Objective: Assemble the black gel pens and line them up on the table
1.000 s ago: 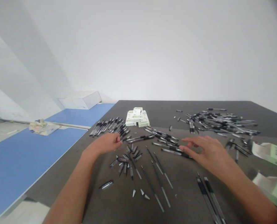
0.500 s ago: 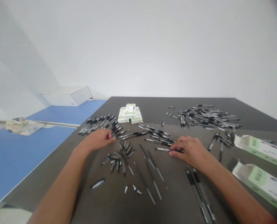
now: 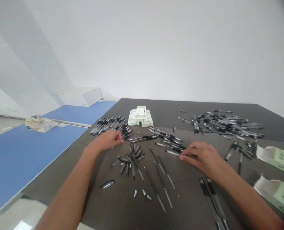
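My left hand (image 3: pixel 111 140) has its fingers curled at the near end of a slanted row of capped black pens (image 3: pixel 109 124). They close around a pen (image 3: pixel 126 137) at the end of that row, most of it hidden by the hand. On the right, the thumb and fingers of my right hand (image 3: pixel 200 155) pinch an uncapped pen barrel (image 3: pixel 172 153); its grip end is covered. More barrels (image 3: pixel 167 135) lie just beyond it. Between the hands are a heap of loose pen caps (image 3: pixel 127 164) and several thin ink refills (image 3: pixel 153 183).
Small white-green boxes (image 3: pixel 140 117) are stacked behind. A large pile of pens (image 3: pixel 225 123) spreads at the back right, with two opened cartons (image 3: pixel 276 191) at the right edge. Small pointed tips (image 3: pixel 146 195) and longer barrels (image 3: pixel 213 201) lie near the front. A blue table (image 3: pixel 36 153) adjoins on the left.
The view has turned a little left, so everything sits further right. My right hand has slid slightly along the barrel and covers its dark grip. My left hand stays by the row.
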Tool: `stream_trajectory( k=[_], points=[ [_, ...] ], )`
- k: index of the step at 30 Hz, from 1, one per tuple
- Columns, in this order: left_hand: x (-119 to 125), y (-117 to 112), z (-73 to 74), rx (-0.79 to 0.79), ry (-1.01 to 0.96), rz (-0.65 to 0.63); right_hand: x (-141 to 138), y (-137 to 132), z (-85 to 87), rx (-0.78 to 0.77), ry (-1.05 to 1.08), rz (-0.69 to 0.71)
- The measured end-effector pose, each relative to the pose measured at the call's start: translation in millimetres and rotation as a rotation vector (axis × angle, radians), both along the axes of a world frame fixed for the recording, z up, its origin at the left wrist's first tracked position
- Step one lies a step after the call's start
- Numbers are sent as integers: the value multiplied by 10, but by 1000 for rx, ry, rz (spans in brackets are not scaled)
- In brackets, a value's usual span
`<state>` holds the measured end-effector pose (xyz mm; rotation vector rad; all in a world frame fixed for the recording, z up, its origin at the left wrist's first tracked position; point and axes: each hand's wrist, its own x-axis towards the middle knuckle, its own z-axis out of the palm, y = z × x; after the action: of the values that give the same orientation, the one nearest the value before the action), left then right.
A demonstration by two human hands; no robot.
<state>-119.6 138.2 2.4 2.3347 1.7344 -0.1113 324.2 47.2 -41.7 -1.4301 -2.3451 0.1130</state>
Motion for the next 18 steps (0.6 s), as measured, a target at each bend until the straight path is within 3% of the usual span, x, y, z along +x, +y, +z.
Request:
stream_trajectory(
  k=[7, 13, 18],
  points=[
    [-32, 41, -49, 37, -62, 4, -55, -10, 34, 21, 128, 61],
    [-58, 50, -81, 51, -109, -14, -178, -113, 110, -55, 224, 5],
    [-63, 39, -5, 120, -175, -53, -295, -162, 144, -24, 240, 54]
  ],
)
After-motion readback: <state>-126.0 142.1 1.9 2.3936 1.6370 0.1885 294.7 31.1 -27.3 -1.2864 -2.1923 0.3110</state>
